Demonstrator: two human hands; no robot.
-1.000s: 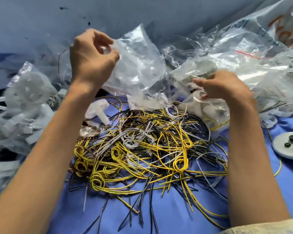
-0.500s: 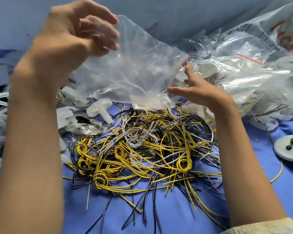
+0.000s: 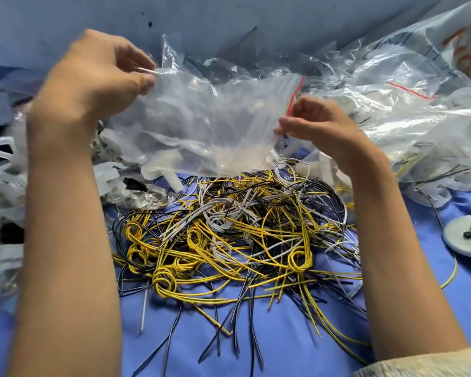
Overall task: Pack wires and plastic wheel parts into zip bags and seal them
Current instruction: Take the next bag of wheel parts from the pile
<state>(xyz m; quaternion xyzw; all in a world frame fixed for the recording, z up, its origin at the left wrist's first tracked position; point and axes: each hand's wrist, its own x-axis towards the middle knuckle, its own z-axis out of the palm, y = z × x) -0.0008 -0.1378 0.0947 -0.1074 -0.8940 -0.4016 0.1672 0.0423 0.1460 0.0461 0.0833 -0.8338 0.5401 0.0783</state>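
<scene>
Clear plastic zip bag with a red seal stripe (image 3: 201,121) is held up and stretched sideways over the far edge of the wire pile. Its lower edge hangs close to the wires, contact unclear. Left hand (image 3: 93,85) pinches one end between thumb and fingertips. Right hand (image 3: 318,123) pinches the stripe end, fingers curled onto the film. Reads as pulling it flat to find and open the mouth, which faces right. Looks empty, but clutter shows through, so not sure. Tangled yellow, black and white wires (image 3: 229,235) lie directly below on the blue cloth (image 3: 283,349), so loading is a short lift. Translucent white plastic wheel parts (image 3: 0,170) heap left. Crumpled clear bags (image 3: 392,104) crowd right, just beside the right hand. Open room is near side only, between the forearms.
</scene>
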